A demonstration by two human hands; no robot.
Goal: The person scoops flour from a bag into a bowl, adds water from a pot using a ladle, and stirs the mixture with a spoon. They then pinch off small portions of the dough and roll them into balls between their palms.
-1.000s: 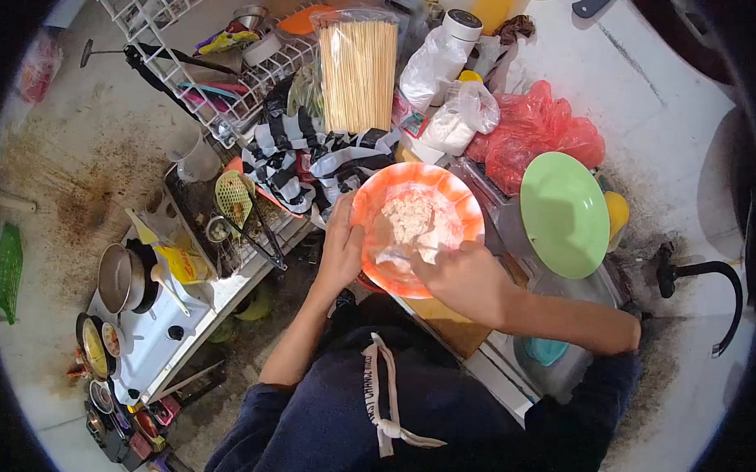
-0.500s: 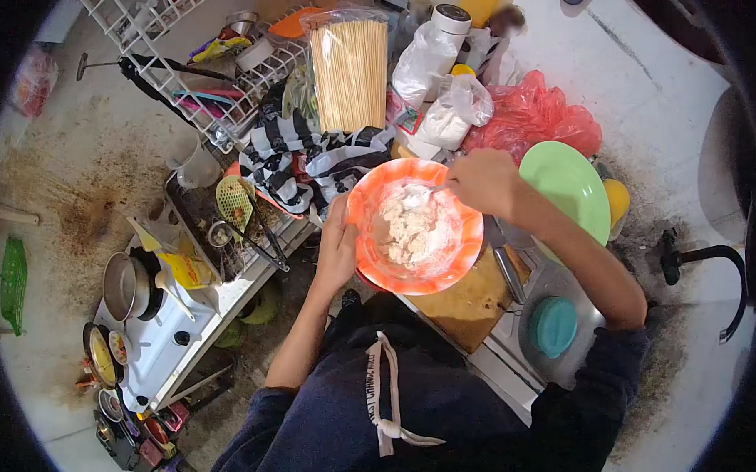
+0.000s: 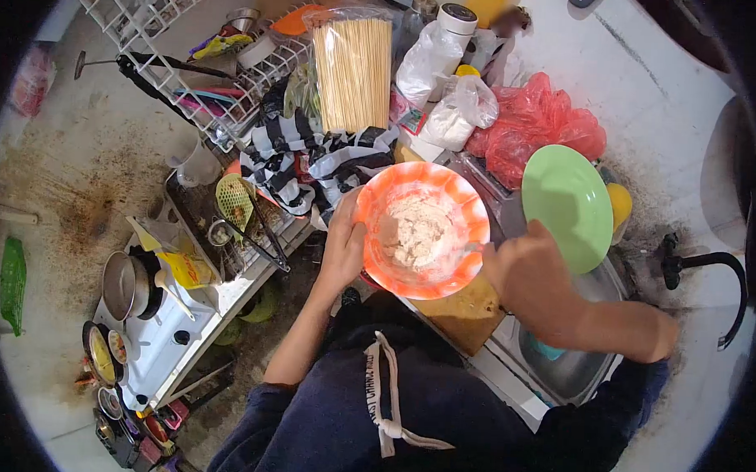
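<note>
Orange bowl (image 3: 422, 230) of pale crumbly dough (image 3: 414, 229), resting at the near edge of the bench (image 3: 650, 79), partly over a wooden cutting board (image 3: 467, 310). Left hand (image 3: 344, 243) pressed flat against the bowl's left rim, fingers up along the outer wall, steadying it. Right hand (image 3: 530, 279) just beside the bowl's right rim, blurred; fingers curled, whether closed on a utensil cannot be told. Hands well apart, one on each side of the bowl.

Green plate (image 3: 566, 208) tilted just right of the bowl, with a red plastic bag (image 3: 536, 129) behind it and a yellow fruit (image 3: 619, 204) at its far edge. Steel sink (image 3: 569, 372) below the right forearm, black tap (image 3: 706, 268) further right. Behind the bowl: black-and-white striped cloth (image 3: 314, 159), packet of bamboo skewers (image 3: 352, 73) standing upright, two white bags of powder (image 3: 449, 114). White wire dish rack (image 3: 192, 63) at upper left holding utensils. Lower left, on the floor side: white gas stove (image 3: 171, 329) with a small steel pot (image 3: 122, 285) on one burner, yellow packet (image 3: 184, 267) beside it. Dark blue hoodie with white drawstring (image 3: 385, 398) at the bottom.
</note>
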